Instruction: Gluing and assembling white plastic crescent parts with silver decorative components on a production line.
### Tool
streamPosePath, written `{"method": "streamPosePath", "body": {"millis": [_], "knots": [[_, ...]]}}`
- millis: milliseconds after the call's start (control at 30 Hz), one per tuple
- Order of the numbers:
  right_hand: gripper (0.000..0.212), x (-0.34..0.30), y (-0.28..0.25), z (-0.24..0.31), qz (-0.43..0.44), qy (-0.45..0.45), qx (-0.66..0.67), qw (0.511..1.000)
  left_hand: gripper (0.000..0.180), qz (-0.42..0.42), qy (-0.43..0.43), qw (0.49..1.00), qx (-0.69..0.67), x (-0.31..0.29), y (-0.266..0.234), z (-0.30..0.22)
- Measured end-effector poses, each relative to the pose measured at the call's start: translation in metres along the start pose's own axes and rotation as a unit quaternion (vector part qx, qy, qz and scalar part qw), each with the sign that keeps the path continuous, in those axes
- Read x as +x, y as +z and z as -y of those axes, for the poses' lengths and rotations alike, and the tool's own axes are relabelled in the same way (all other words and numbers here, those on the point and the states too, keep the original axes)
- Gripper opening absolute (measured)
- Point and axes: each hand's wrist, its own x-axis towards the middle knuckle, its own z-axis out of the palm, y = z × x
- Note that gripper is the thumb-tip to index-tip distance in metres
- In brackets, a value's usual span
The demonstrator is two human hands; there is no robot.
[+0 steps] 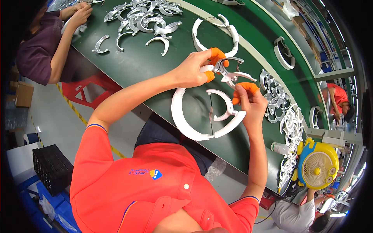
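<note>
My left hand [192,70], orange covers on its fingertips, grips a white part with silver-grey C-shaped yokes [224,70] and a thin dark wire. My right hand [251,101], also in orange fingertip covers, pinches the lower tip of these yokes; its fingers hide the exact contact. Just below, a white headphone headband [188,128] rests on the green table, with a C-shaped yoke at its right end and a dark wire across its middle. My left hand covers the space above its left end, so I cannot tell whether it joins the held part.
Silver yokes [145,19] lie heaped at the far left; more yokes [276,95] and white pieces [287,136] line the right. Another headband [196,33] lies beyond my hands. A green conveyor [268,42] carries headbands. A bottle [280,148] and yellow fan [316,167] stand right. Co-workers sit nearby.
</note>
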Motion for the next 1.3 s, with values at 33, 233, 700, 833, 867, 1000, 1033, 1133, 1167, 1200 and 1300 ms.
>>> {"method": "streamPosePath", "body": {"millis": [33, 233, 700, 833, 867, 1000, 1033, 1133, 1167, 1200, 1300], "knots": [[0.009, 0.001, 0.003, 0.001, 0.003, 0.001, 0.001, 1.000, 0.047, -0.002, -0.002, 1.000, 0.000, 0.000, -0.001, 0.001], [0.007, 0.007, 0.014, -0.003, -0.039, -0.193, -0.224, 0.955, 0.047, 0.000, -0.021, 1.000, 0.012, 0.000, 0.001, 0.003], [0.010, 0.013, 0.016, -0.026, -0.088, -0.271, -0.300, 0.911, 0.039, -0.006, 0.063, 0.992, 0.109, -0.001, 0.003, 0.003], [0.009, 0.012, 0.019, -0.023, -0.097, -0.260, -0.300, 0.913, 0.035, -0.032, 0.082, 0.989, 0.118, 0.000, 0.004, 0.007], [0.011, 0.011, 0.020, -0.023, -0.099, -0.253, -0.294, 0.916, 0.033, -0.036, 0.087, 0.987, 0.127, 0.000, 0.004, 0.006], [0.029, 0.009, 0.022, -0.027, -0.172, -0.214, -0.213, 0.938, 0.029, -0.042, 0.057, 0.991, 0.110, -0.002, 0.005, 0.002], [0.041, 0.009, 0.018, -0.023, -0.170, -0.176, -0.180, 0.953, 0.029, -0.041, 0.057, 0.991, 0.110, -0.002, 0.005, 0.004], [0.051, 0.014, 0.010, -0.026, -0.137, -0.198, -0.165, 0.956, 0.028, -0.050, 0.075, 0.990, 0.104, -0.002, 0.004, 0.008], [0.053, 0.014, 0.008, -0.021, -0.105, -0.186, -0.163, 0.963, 0.028, -0.046, 0.076, 0.990, 0.112, -0.002, 0.003, 0.008], [0.053, 0.017, 0.007, -0.019, -0.107, -0.185, -0.164, 0.963, 0.028, -0.043, 0.076, 0.989, 0.121, -0.002, 0.003, 0.008], [0.039, 0.022, 0.003, -0.017, -0.033, -0.229, -0.224, 0.947, 0.029, -0.042, 0.094, 0.989, 0.105, -0.002, 0.005, 0.007]]}}
